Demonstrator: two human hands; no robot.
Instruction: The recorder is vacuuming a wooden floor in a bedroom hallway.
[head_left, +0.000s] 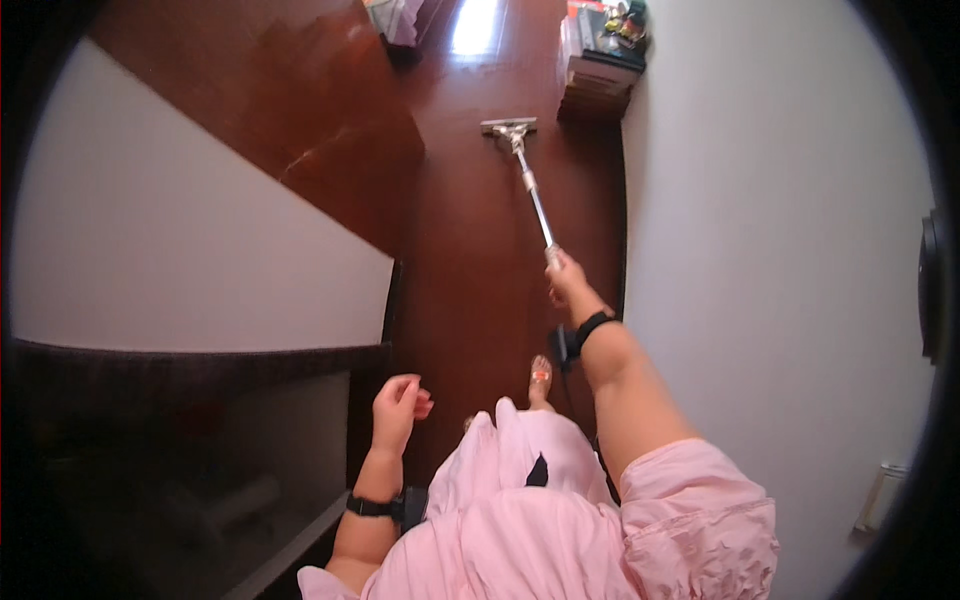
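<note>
My right hand [568, 280] reaches forward, its fingers wrapped round the handle of a mop [540, 212] with a thin silver pole. The pole slants away from me, up to a wide, narrow, pale mop head [509, 127] resting on the dark reddish-brown floor. Beside my waist, my left hand [398, 402] hangs free of the mop. Its fingers are curled in, and nothing shows in them. Each wrist wears a black strap with a small dark device.
Stacked books and boxes [600, 70] stand against the white wall [760, 250] on the right. A reddish-brown wooden surface [300, 110] juts in from the left, above a pale panel [190, 230]. A lilac item [398, 22] stands far ahead. My foot [540, 375] is on the floor.
</note>
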